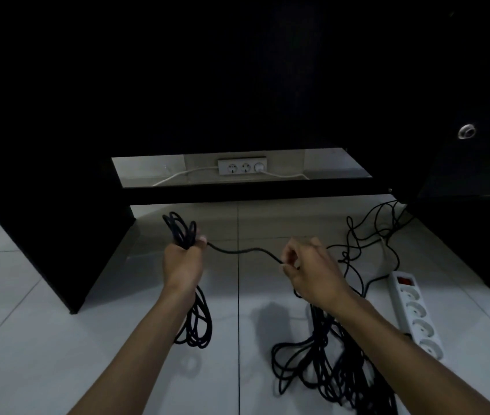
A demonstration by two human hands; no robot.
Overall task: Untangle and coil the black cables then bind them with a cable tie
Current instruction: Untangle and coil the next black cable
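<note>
Hands work low over a pale tiled floor (58, 339) in the head view, in front of a dark table (58, 205). The left hand (182, 262) has its grip curled tight around a coil of black cable (198, 324); loops stick up above the fist and longer loops hang below the wrist. From that fist a single strand (243, 251) runs across to the right hand (309, 271), whose grip pinches it between thumb and fingertips, the other fingers loosely bent. Below and behind the right forearm a loose tangle of black cable (312, 372) lies on the floor, with more strands (369, 232) snaking toward the dark cabinet on the right. A white power strip (414, 313) with a red switch lies on the floor just beside the tangle. Under the table, against the wall, a white wall socket (242, 166) shows, with white cords leading out to both sides.
</note>
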